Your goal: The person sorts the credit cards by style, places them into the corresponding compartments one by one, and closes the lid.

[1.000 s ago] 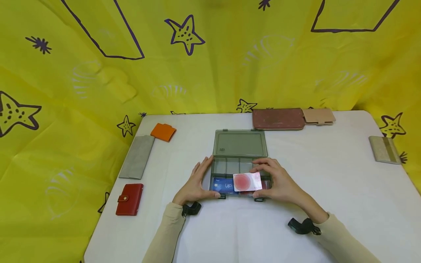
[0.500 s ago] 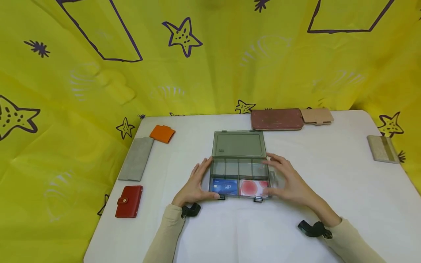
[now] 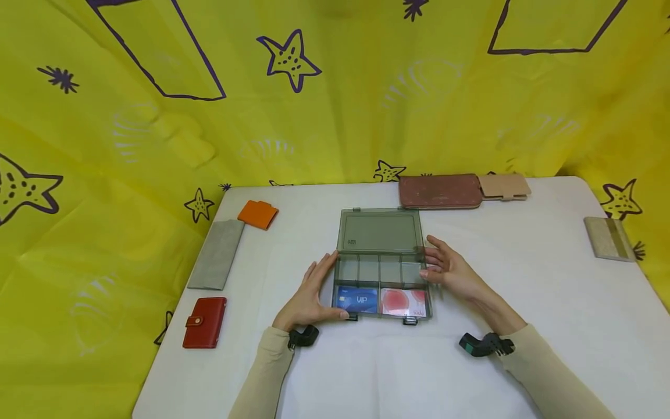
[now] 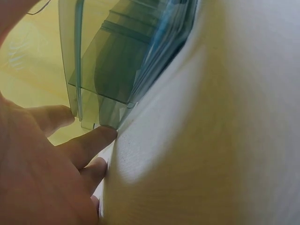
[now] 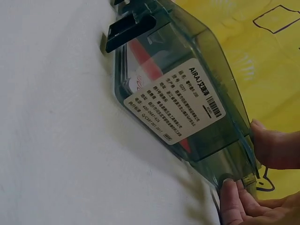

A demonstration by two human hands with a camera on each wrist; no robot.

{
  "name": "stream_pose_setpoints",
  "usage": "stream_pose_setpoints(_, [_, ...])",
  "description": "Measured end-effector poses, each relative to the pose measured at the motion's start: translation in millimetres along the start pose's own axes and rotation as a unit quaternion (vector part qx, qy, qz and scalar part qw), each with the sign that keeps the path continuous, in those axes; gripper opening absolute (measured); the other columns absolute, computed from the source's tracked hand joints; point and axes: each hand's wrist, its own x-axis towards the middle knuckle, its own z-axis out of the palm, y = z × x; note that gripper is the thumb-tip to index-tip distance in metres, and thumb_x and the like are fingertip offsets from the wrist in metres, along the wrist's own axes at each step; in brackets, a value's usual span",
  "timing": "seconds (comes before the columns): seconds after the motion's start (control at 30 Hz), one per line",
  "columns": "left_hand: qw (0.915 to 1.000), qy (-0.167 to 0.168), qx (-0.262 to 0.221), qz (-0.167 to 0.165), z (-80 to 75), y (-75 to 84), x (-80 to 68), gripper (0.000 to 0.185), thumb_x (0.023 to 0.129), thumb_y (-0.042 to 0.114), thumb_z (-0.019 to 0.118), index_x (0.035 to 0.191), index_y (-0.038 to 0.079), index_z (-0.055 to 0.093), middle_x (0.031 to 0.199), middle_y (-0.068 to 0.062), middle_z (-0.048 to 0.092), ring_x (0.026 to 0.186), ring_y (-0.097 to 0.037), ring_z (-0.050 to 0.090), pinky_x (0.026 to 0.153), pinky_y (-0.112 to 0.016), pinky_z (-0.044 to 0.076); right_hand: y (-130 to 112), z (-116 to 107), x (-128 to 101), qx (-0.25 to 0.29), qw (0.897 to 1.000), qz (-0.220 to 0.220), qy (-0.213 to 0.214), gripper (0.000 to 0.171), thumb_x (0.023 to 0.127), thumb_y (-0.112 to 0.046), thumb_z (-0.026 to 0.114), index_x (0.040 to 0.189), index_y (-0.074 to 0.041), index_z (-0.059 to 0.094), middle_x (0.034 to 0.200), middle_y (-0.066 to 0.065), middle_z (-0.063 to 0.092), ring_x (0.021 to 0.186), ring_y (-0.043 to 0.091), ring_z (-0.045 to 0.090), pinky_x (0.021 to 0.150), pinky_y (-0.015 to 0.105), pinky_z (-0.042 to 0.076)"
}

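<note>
A green see-through plastic compartment box [image 3: 389, 269] stands on the table with its lid [image 3: 380, 231] tipped back. A blue VIP card [image 3: 357, 299] and a white-and-pink card [image 3: 404, 302] lie side by side in its front compartments. My left hand [image 3: 309, 295] holds the box's left end, thumb at the front corner, fingers at the rear corner. At the right rear corner, by the hinge, my right hand [image 3: 454, 277] grips the box. The right wrist view shows its thumb near the rim and fingertips [image 5: 229, 201] against the outside, beyond the white label [image 5: 180, 104].
On the left lie an orange card holder [image 3: 258, 215], a grey sleeve [image 3: 216, 254] and a red snap wallet [image 3: 205, 322]. A brown wallet [image 3: 439, 191] and a tan one [image 3: 505, 186] lie at the back. A beige wallet [image 3: 609, 238] sits near the right edge.
My right hand has let go of the white-and-pink card, which now lies flat in the front right compartment. It has moved back to the box's rear right corner. My left hand stays put.
</note>
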Motion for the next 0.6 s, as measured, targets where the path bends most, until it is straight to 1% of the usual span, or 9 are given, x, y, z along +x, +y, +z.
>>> stream_pose_setpoints(0.07, [1.0,0.003,0.0,0.004,-0.7,0.5,-0.9,0.132,0.074,0.061,0.09,0.172,0.016,0.014,0.179,-0.008,0.015,0.167,-0.032,0.008,0.135,-0.056,-0.002,-1,1,1,0.006,1.0,-0.002,-0.003,0.093,0.096,0.005,0.069,0.167,0.008,0.007,0.163,0.043,0.026,0.149,0.058,0.032,0.096,0.003,0.045])
stream_pose_setpoints(0.23, [0.9999,0.006,0.002,0.009,-1.3,1.4,-2.1,0.132,0.073,0.061,0.09,0.172,0.013,0.016,0.179,-0.011,0.017,0.166,-0.035,0.009,0.135,-0.058,-0.001,-1,3,0,0.006,1.0,-0.016,0.006,0.09,0.095,0.007,0.069,0.166,0.008,0.013,0.163,0.041,0.026,0.147,0.056,0.033,0.097,0.004,0.046])
stream_pose_setpoints(0.3, [0.9999,0.006,0.004,0.011,-1.2,1.5,-1.9,0.132,0.073,0.059,0.09,0.172,0.012,0.016,0.179,-0.011,0.017,0.166,-0.036,0.01,0.135,-0.059,-0.001,0,3,-1,0.004,1.0,-0.025,0.017,0.088,0.095,0.008,0.07,0.166,0.006,0.017,0.163,0.04,0.03,0.147,0.052,0.036,0.097,0.005,0.047])
stream_pose_setpoints(0.37, [0.9999,0.005,0.005,0.008,-1.2,1.8,-1.7,0.132,0.073,0.055,0.092,0.172,0.013,0.016,0.179,-0.01,0.017,0.166,-0.034,0.01,0.135,-0.057,0.0,2,4,-2,-0.003,0.999,-0.036,0.034,0.08,0.099,0.005,0.067,0.165,0.004,0.023,0.161,0.037,0.036,0.145,0.04,0.044,0.098,0.006,0.048])
stream_pose_setpoints(0.4, [1.0,0.004,0.006,0.004,-1.2,1.9,-1.7,0.132,0.073,0.053,0.093,0.172,0.014,0.016,0.179,-0.009,0.017,0.167,-0.033,0.01,0.135,-0.056,0.0,3,5,-3,-0.005,0.998,-0.044,0.042,0.073,0.102,0.003,0.065,0.164,0.004,0.026,0.16,0.035,0.04,0.143,0.031,0.049,0.098,0.007,0.049])
stream_pose_setpoints(0.43, [1.0,0.004,0.006,0.002,-1.3,2.0,-1.6,0.132,0.072,0.051,0.094,0.172,0.014,0.016,0.179,-0.008,0.017,0.167,-0.032,0.01,0.135,-0.055,0.0,5,5,-3,-0.003,0.997,-0.051,0.05,0.067,0.105,-0.001,0.061,0.163,0.005,0.029,0.159,0.028,0.046,0.14,0.021,0.053,0.098,0.007,0.049])
stream_pose_setpoints(0.5, [1.0,0.002,0.004,0.001,-1.5,1.8,-1.5,0.133,0.072,0.052,0.095,0.172,0.014,0.016,0.179,-0.008,0.016,0.167,-0.031,0.01,0.136,-0.054,0.0,8,6,-4,0.024,0.996,-0.068,0.058,0.056,0.112,-0.011,0.051,0.16,0.009,0.031,0.154,0.011,0.056,0.131,0.004,0.057,0.099,0.009,0.051])
stream_pose_setpoints(0.53, [1.0,0.001,0.002,-0.001,-1.6,1.7,-1.4,0.135,0.072,0.057,0.095,0.172,0.015,0.015,0.179,-0.008,0.016,0.167,-0.031,0.01,0.136,-0.054,-0.001,10,6,-5,0.044,0.995,-0.077,0.055,0.054,0.115,-0.017,0.045,0.16,0.011,0.031,0.152,0.001,0.059,0.128,-0.003,0.057,0.1,0.01,0.051])
stream_pose_setpoints(0.6, [1.0,0.002,-0.008,0.002,-1.4,0.9,-1.2,0.14,0.07,0.068,0.092,0.172,0.011,0.014,0.178,-0.013,0.019,0.166,-0.035,0.013,0.135,-0.057,-0.001,11,6,-6,0.089,0.99,-0.098,0.038,0.057,0.118,-0.026,0.034,0.159,0.014,0.03,0.147,-0.015,0.059,0.127,-0.008,0.057,0.102,0.011,0.05])
